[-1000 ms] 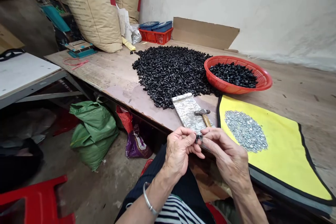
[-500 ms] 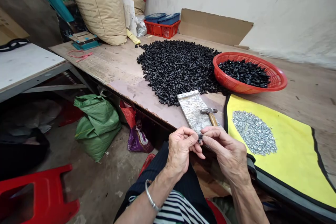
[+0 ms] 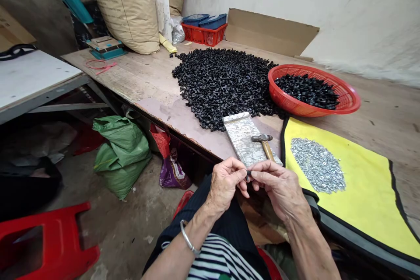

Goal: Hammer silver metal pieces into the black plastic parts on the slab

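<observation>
Between the fingertips of my left hand [image 3: 228, 181] and my right hand [image 3: 275, 183] is a small black plastic part [image 3: 248, 173], pinched from both sides; the fingers cover most of it. Just beyond my hands lies a scuffed metal plate [image 3: 241, 138] at the table edge. A small hammer [image 3: 262, 138] rests on the plate, its wooden handle toward me. A large heap of similar black parts [image 3: 226, 83] spreads behind the plate. On a yellow cloth [image 3: 364, 175] to the right sits a pile of small metal washers [image 3: 317, 166].
A red plastic colander [image 3: 351, 100] of black parts stands at the right of the heap. Farther back are a red basket [image 3: 206, 36] with blue lids and large paper sacks [image 3: 131, 8]. A green sack [image 3: 123, 153] and a red stool [image 3: 55, 245] are on the floor at left.
My right fingers have shifted slightly left and closer around the black part, which has turned a little. The hammer, plate and piles stay where they were.
</observation>
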Available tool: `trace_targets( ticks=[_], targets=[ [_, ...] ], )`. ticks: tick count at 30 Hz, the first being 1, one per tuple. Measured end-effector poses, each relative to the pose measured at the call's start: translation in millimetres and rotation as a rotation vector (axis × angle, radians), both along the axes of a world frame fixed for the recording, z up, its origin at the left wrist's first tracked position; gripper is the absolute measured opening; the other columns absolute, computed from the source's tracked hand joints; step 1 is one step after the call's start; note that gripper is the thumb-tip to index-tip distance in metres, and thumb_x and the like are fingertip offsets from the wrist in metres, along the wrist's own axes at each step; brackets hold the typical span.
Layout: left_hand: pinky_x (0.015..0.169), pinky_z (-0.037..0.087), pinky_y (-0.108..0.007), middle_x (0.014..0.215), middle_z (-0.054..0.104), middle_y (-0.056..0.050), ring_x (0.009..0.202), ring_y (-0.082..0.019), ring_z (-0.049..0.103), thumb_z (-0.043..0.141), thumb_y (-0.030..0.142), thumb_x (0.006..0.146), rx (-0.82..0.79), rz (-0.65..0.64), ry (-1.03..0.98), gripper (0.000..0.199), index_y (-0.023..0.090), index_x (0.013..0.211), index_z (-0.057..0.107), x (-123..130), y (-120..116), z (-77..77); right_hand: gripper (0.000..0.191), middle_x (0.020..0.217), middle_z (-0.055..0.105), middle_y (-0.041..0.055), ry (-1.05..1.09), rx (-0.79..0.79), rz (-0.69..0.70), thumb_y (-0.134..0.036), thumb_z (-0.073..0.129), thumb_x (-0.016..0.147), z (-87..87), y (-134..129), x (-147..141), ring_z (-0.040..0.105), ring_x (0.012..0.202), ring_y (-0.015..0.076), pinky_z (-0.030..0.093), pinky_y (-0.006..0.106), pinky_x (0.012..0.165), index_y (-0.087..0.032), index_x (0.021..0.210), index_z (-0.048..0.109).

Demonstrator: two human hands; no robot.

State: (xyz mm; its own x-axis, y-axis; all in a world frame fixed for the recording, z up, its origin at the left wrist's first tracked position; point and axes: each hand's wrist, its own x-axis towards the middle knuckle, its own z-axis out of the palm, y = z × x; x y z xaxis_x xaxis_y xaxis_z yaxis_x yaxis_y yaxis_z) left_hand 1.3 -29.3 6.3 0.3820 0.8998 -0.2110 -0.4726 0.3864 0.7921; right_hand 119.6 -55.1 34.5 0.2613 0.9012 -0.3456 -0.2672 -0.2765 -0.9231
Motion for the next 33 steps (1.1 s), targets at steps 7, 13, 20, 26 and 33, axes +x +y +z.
trace_targets(
  ticks=[7,13,20,26,33],
  targets=[
    [0.038,0.048,-0.021,0.054,0.058,-0.001,0.041,-0.009,0.051,0.067,0.029,0.067,-0.015,-0.074,0.033,0.019,0.012,0.069,0.059,-4.1,1.1,0.1,0.018,0.051,0.062,0.0016,0.117,-0.039,-0.085,-0.017,0.077,0.046,-6.4,-1.0,-2.7,0.053,0.040,0.0108,0.042,0.023,0.040,-0.013,0.058,0.064],
    [0.036,0.047,-0.023,0.049,0.059,-0.001,0.038,-0.011,0.052,0.067,0.020,0.063,-0.052,0.023,0.060,0.013,0.011,0.070,0.061,-6.7,-3.8,0.7,0.017,0.050,0.060,0.0004,0.120,-0.021,-0.127,-0.016,0.076,0.047,-5.9,-2.4,-15.6,0.053,0.040,0.0114,0.044,0.023,0.039,-0.013,0.057,0.063],
    [0.034,0.046,-0.022,0.045,0.057,0.000,0.037,-0.011,0.052,0.066,0.017,0.064,-0.070,0.049,0.026,0.010,0.011,0.070,0.061,-2.9,-11.3,-1.1,0.016,0.046,0.058,0.0000,0.147,-0.018,-0.209,-0.014,0.075,0.046,-7.9,-9.5,-22.1,0.052,0.038,0.0119,0.043,0.023,0.037,-0.013,0.057,0.063],
    [0.037,0.048,-0.022,0.046,0.057,0.000,0.038,-0.010,0.051,0.069,0.019,0.061,-0.087,0.032,0.051,0.013,0.010,0.068,0.063,-2.1,-10.3,-4.1,0.014,0.044,0.057,-0.0007,0.146,0.000,-0.243,-0.016,0.073,0.048,-9.4,-13.2,-21.7,0.051,0.037,0.0121,0.043,0.025,0.037,-0.014,0.055,0.062],
    [0.034,0.046,-0.022,0.042,0.056,0.000,0.036,-0.012,0.052,0.070,0.018,0.060,-0.110,0.059,0.037,0.013,0.010,0.067,0.063,5.0,-14.7,-1.5,0.014,0.043,0.054,-0.0026,0.101,0.020,-0.245,-0.021,0.071,0.052,-11.7,-16.8,-23.2,0.050,0.037,0.0122,0.041,0.025,0.037,-0.016,0.056,0.058]
  ],
)
